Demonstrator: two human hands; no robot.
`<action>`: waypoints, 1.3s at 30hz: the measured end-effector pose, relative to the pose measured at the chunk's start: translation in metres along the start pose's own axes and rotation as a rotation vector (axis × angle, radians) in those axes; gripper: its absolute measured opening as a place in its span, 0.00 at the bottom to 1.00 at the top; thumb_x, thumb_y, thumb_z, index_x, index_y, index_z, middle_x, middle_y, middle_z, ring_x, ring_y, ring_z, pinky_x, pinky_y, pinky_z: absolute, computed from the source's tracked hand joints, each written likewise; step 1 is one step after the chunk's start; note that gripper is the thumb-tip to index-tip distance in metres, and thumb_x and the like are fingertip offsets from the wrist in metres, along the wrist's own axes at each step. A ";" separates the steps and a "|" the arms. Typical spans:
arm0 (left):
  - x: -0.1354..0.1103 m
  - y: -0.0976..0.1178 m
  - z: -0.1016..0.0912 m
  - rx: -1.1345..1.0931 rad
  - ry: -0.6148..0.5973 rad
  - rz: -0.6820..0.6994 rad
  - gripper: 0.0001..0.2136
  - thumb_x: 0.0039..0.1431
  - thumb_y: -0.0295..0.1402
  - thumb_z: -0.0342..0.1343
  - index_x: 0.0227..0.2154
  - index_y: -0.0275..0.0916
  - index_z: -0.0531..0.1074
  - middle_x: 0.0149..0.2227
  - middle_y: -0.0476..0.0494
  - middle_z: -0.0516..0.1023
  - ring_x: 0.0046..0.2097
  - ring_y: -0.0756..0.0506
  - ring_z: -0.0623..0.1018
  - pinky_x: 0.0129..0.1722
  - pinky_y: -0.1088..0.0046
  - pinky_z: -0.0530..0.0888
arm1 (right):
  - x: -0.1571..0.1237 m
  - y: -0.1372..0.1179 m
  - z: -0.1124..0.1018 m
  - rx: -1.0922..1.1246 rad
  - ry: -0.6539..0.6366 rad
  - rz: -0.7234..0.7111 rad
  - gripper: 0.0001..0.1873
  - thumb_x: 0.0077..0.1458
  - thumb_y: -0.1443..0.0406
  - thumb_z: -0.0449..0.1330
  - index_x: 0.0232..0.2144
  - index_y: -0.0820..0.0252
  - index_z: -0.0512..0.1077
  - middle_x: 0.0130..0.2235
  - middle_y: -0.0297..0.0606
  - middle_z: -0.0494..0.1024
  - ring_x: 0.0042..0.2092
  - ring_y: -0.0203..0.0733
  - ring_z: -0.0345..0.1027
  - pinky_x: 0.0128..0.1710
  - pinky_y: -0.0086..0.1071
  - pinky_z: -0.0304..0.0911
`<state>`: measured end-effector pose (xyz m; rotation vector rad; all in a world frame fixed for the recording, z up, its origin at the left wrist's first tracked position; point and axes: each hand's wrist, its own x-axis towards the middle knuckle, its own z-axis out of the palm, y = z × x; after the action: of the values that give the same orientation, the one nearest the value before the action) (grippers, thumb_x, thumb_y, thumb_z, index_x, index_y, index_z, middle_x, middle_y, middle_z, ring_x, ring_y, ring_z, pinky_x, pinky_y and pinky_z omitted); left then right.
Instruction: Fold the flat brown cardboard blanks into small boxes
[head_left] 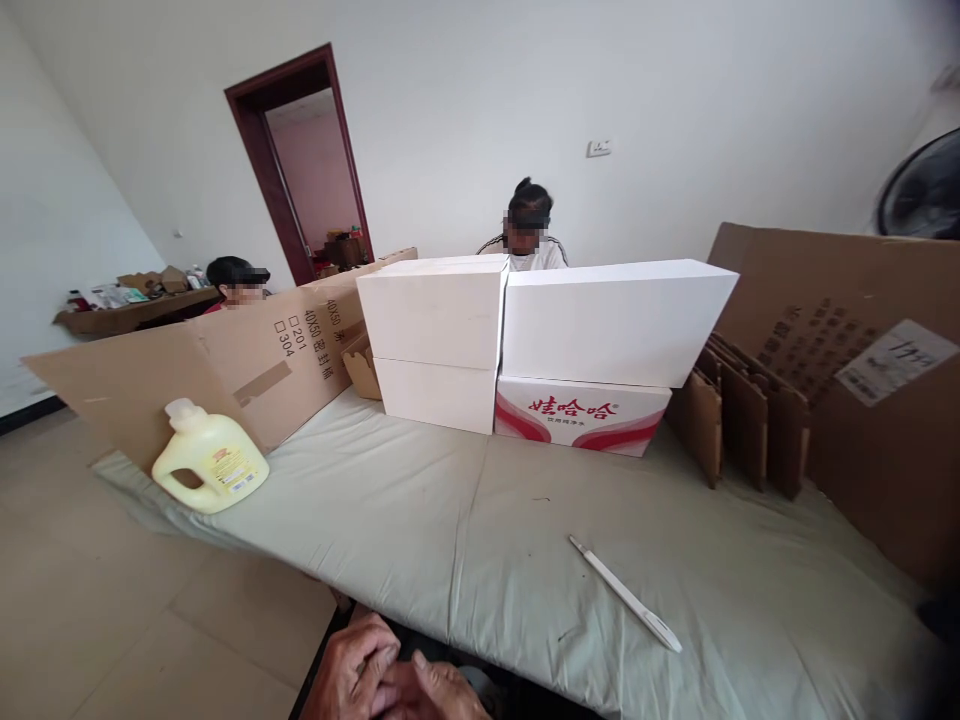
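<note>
My left hand [356, 665] is at the bottom of the view, in front of the table's near edge, with its fingers curled in. Against it rests my right hand [442, 690], thumb raised and its other fingers mostly hidden. Whether anything lies between the two hands is hidden. On the green-grey cloth [390, 510] to their right lies a slim white pen-like tool [626, 595], apart from both hands. Farther back stand white boxes [439, 315], stacked in two columns. The lower right box [581, 415] carries red lettering and red curves.
A pale yellow jug [214, 460] stands at the left edge beside a cardboard panel [225, 350]. Folded cardboard pieces [750, 420] lean at right before a larger cardboard sheet [862, 350]. One person [547, 255] sits behind the boxes, another [232, 280] at left. A fan [926, 185] is at far right.
</note>
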<state>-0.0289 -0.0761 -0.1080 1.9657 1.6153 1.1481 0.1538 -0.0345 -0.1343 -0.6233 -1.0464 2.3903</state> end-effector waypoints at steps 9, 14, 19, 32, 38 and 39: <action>0.013 0.024 -0.001 0.522 0.338 0.335 0.28 0.74 0.21 0.47 0.72 0.44 0.69 0.63 0.38 0.83 0.63 0.40 0.82 0.63 0.63 0.80 | 0.062 -0.062 0.065 0.439 0.122 -0.147 0.44 0.46 0.31 0.73 0.49 0.60 0.79 0.51 0.50 0.84 0.57 0.56 0.77 0.57 0.48 0.71; 0.019 0.040 0.002 0.438 0.280 0.204 0.29 0.78 0.30 0.47 0.78 0.46 0.55 0.74 0.37 0.69 0.74 0.40 0.71 0.69 0.59 0.74 | 0.083 -0.088 0.069 0.425 0.114 -0.213 0.53 0.45 0.30 0.72 0.58 0.60 0.75 0.59 0.53 0.82 0.62 0.56 0.76 0.65 0.49 0.65; 0.036 0.038 -0.011 0.522 0.113 0.225 0.35 0.78 0.48 0.48 0.80 0.37 0.48 0.77 0.28 0.62 0.77 0.31 0.65 0.74 0.46 0.65 | 0.093 -0.092 0.065 0.463 0.095 -0.214 0.47 0.50 0.30 0.70 0.58 0.55 0.74 0.61 0.50 0.80 0.67 0.55 0.71 0.65 0.50 0.64; 0.083 0.055 -0.050 0.263 0.427 0.383 0.09 0.70 0.23 0.60 0.40 0.44 0.83 0.51 0.43 0.87 0.63 0.38 0.78 0.63 0.53 0.73 | 0.065 -0.145 0.073 0.358 -0.094 -0.276 0.42 0.61 0.31 0.61 0.55 0.60 0.79 0.63 0.50 0.79 0.66 0.52 0.70 0.66 0.45 0.64; 0.096 0.062 -0.072 0.168 0.434 0.330 0.08 0.70 0.24 0.61 0.39 0.43 0.82 0.44 0.42 0.83 0.59 0.39 0.78 0.57 0.56 0.78 | 0.053 -0.129 0.064 0.197 -0.121 -0.223 0.26 0.55 0.44 0.76 0.40 0.62 0.84 0.42 0.42 0.85 0.43 0.43 0.78 0.45 0.37 0.74; 0.096 0.064 -0.073 0.149 0.424 0.328 0.07 0.70 0.24 0.61 0.38 0.42 0.82 0.43 0.42 0.83 0.59 0.39 0.78 0.56 0.57 0.79 | 0.052 -0.127 0.061 0.179 -0.119 -0.208 0.24 0.55 0.46 0.77 0.36 0.62 0.83 0.36 0.40 0.84 0.38 0.41 0.77 0.41 0.35 0.73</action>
<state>-0.0409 -0.0208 0.0165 2.2574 1.6491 1.7117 0.1065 0.0386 -0.0118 -0.2975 -0.8839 2.3258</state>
